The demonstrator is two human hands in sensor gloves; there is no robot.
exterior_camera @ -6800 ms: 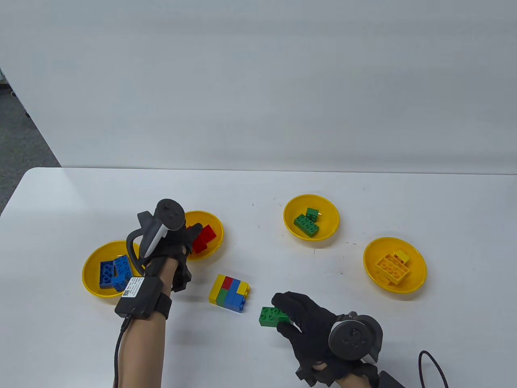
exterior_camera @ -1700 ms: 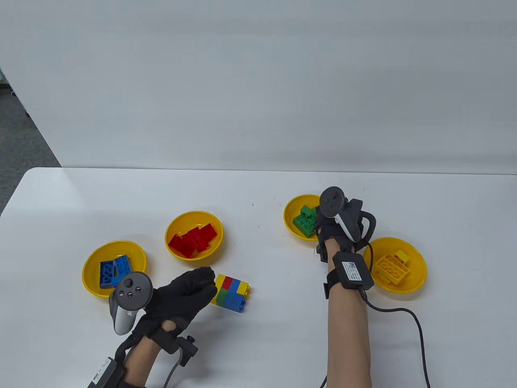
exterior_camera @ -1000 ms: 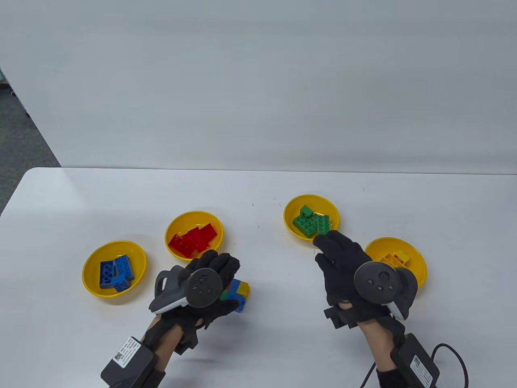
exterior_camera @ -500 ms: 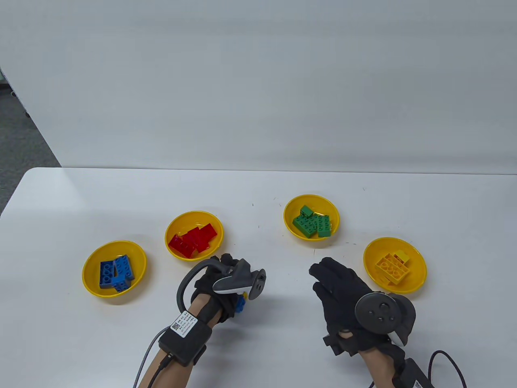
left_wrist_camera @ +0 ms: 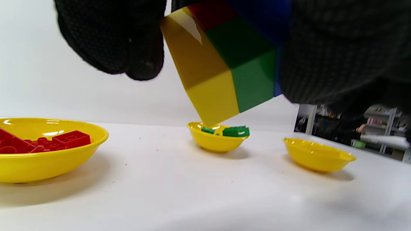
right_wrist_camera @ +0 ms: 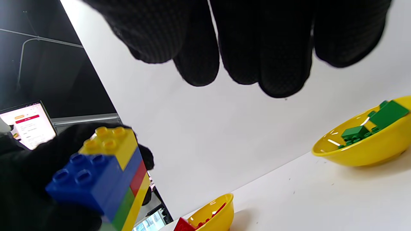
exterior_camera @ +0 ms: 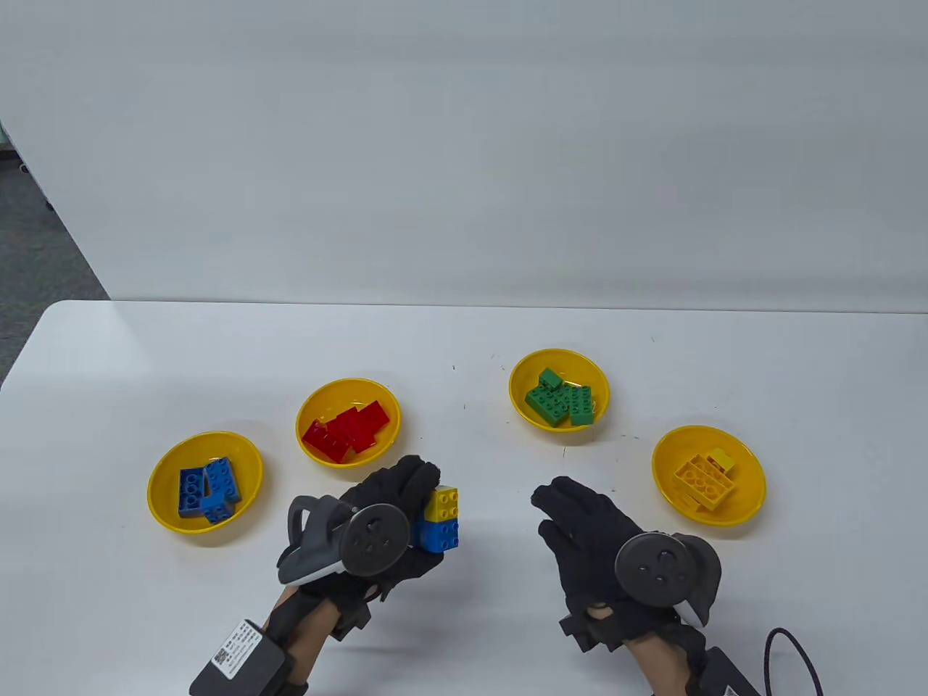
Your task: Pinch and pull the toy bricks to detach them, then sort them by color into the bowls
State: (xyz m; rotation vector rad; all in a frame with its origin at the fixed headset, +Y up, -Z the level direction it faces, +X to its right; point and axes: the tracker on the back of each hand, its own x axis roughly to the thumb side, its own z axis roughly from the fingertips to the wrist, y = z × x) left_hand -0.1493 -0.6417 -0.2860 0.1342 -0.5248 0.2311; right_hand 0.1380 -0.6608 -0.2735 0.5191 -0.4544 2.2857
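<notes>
Bright even light, soft shadows

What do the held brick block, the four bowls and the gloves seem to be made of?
Brick block: hard glossy plastic, judging by sharp edges and a bright highlight on its yellow face.
Yellow bowls, e.g. the red-brick bowl: probably smooth, shiny plastic; glints on the rim.
Gloves on the left hand and right hand: black knitted fabric, matte; a fine weave shows up close.

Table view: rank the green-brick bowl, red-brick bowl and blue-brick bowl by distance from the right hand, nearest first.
From the right hand:
1. Green-brick bowl, just beyond the fingertips.
2. Red-brick bowl, past the left hand.
3. Blue-brick bowl, far left.
</notes>
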